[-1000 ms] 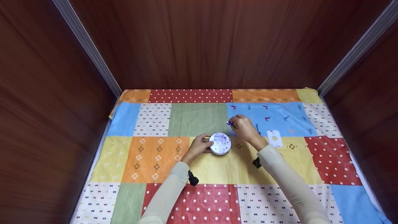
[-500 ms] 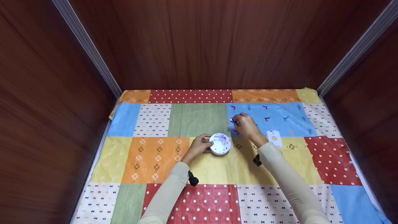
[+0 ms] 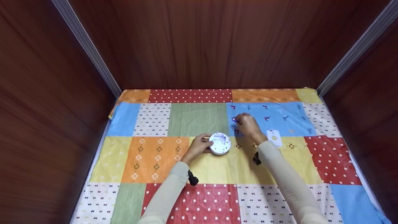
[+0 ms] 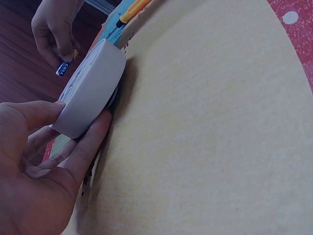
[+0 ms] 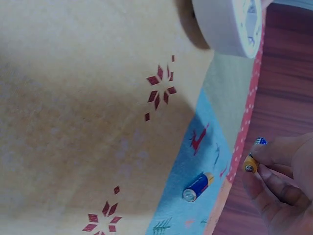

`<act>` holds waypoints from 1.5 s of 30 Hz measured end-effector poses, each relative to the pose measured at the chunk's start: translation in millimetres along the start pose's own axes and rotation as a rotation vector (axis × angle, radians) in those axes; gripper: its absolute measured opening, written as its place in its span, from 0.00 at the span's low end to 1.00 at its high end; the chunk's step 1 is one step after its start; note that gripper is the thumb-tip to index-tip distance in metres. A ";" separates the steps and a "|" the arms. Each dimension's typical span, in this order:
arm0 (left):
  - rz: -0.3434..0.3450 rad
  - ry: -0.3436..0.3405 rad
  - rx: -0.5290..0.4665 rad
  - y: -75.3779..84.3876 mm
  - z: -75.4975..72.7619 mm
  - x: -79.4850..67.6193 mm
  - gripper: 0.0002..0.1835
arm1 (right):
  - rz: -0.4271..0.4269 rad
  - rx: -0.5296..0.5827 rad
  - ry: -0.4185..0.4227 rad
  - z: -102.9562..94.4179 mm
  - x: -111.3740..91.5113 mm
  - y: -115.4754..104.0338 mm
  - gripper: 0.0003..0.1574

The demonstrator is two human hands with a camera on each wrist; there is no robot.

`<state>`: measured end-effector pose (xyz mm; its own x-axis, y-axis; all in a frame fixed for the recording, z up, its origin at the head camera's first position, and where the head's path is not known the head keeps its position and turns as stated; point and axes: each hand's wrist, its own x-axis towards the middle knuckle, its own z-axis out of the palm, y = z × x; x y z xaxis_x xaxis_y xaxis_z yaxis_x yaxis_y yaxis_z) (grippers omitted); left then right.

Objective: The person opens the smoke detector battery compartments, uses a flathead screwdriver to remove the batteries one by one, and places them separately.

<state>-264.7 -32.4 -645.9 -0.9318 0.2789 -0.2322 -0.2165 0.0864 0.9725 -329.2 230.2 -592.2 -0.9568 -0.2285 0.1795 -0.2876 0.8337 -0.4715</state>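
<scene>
My left hand (image 3: 197, 147) grips a round white device (image 3: 220, 144) by its left edge, thumb on the upper face and fingers underneath. The device is tilted, and a recessed compartment shows in its face. Up and to the right, my right hand (image 3: 249, 127) pinches a small blue and yellow battery (image 5: 251, 160) between thumb and fingers, above the cloth and apart from the device. In the right wrist view a second battery (image 5: 198, 187) lies on the blue patch of the cloth; the head view does not clearly show it.
A white plate with a round hole (image 3: 274, 138) lies right of my right wrist. An orange-handled screwdriver (image 4: 133, 11) rests on the cloth beyond the device. Patchwork cloth (image 3: 199, 118) covers the table, with dark wood panels (image 3: 199, 43) behind and at both sides.
My right hand has shifted a little to the right with the battery, away from the device. The left hand and the device stay almost in place.
</scene>
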 end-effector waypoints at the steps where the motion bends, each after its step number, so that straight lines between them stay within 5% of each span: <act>1: 0.000 0.002 0.001 0.1 0.0 -0.1 0.21 | 0.002 -0.003 -0.003 0.7 0.6 0.6 0.14; 30: -0.006 0.008 -0.024 0.9 0.9 0.2 0.20 | 0.097 -0.075 -0.035 23.2 1.6 21.0 0.11; 45: -0.011 -0.003 -0.037 3.9 1.3 -1.7 0.20 | 0.043 -0.177 -0.019 28.2 -1.8 22.8 0.04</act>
<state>-263.6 -31.3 -641.8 -0.9284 0.2809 -0.2431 -0.2374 0.0546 0.9699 -335.2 235.4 -627.6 -0.9693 -0.1983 0.1456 -0.2357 0.9180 -0.3188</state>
